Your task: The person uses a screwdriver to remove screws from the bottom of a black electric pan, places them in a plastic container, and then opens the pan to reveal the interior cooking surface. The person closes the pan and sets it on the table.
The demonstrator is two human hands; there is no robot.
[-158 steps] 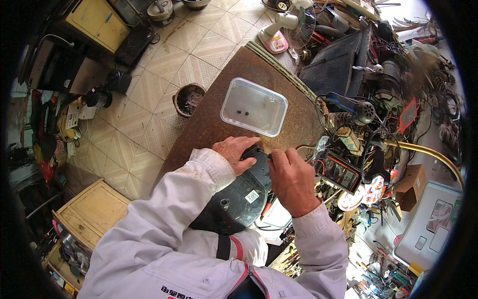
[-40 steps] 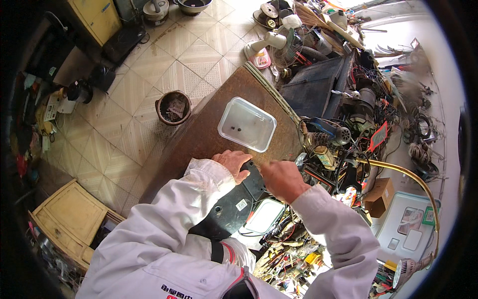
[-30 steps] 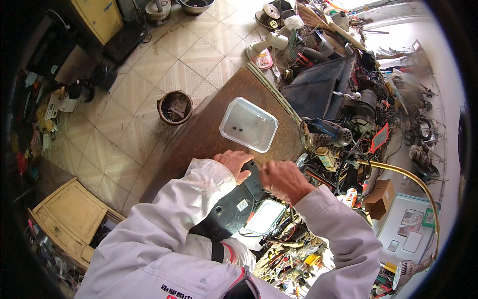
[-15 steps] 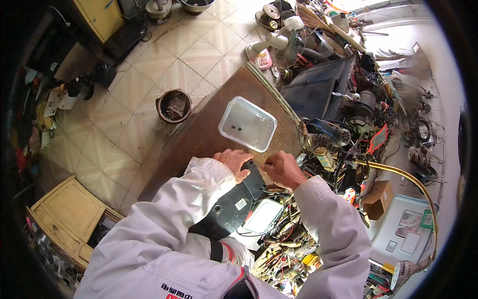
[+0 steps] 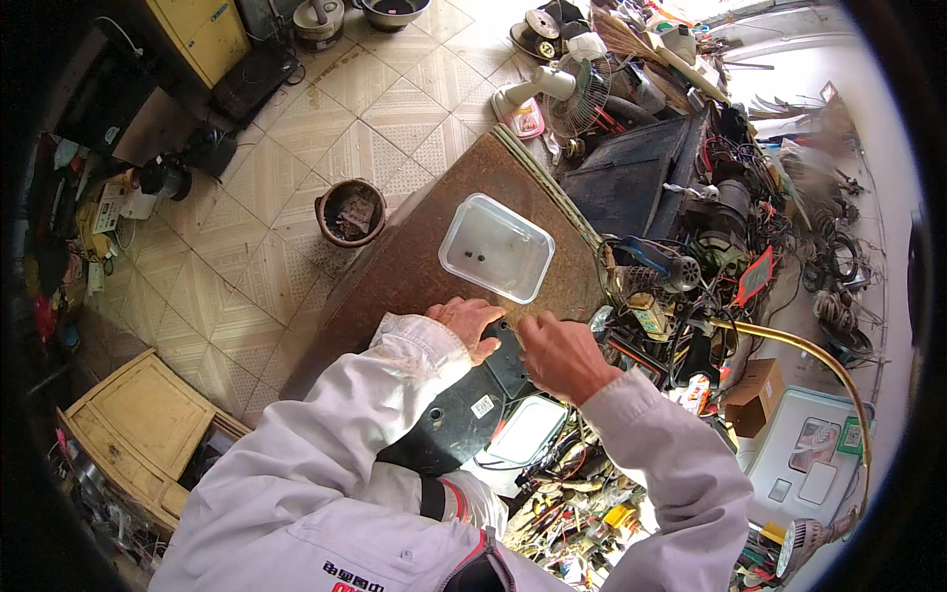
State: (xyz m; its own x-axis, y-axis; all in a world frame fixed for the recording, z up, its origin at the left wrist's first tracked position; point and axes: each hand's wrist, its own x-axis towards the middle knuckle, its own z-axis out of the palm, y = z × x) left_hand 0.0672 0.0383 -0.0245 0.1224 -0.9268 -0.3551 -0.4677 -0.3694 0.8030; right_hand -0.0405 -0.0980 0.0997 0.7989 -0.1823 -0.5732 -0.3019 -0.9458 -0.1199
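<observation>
A black plastic casing (image 5: 449, 424) with a small white label lies over the near edge of the brown bench. My left hand (image 5: 464, 326) rests at its far end, thumb and forefinger spread apart. Close by on the right, my right hand (image 5: 560, 353) is closed, knuckles up, over the casing's narrower black section (image 5: 507, 367). Whatever its fingers pinch is hidden beneath them. Beyond both hands stands a clear plastic tub (image 5: 496, 247) with a few small dark pieces inside.
The brown bench top (image 5: 414, 261) runs away from me. Tools, wires and parts (image 5: 582, 493) crowd its right side. A bent-neck lamp (image 5: 804, 543), a small cardboard box (image 5: 755, 395) and a fan (image 5: 582, 94) stand about. A round pot (image 5: 351, 212) sits left of the bench.
My right hand has shifted slightly right and toward me, its wrist and forearm turned. My left hand stays on the casing. The whole view has moved slightly.
</observation>
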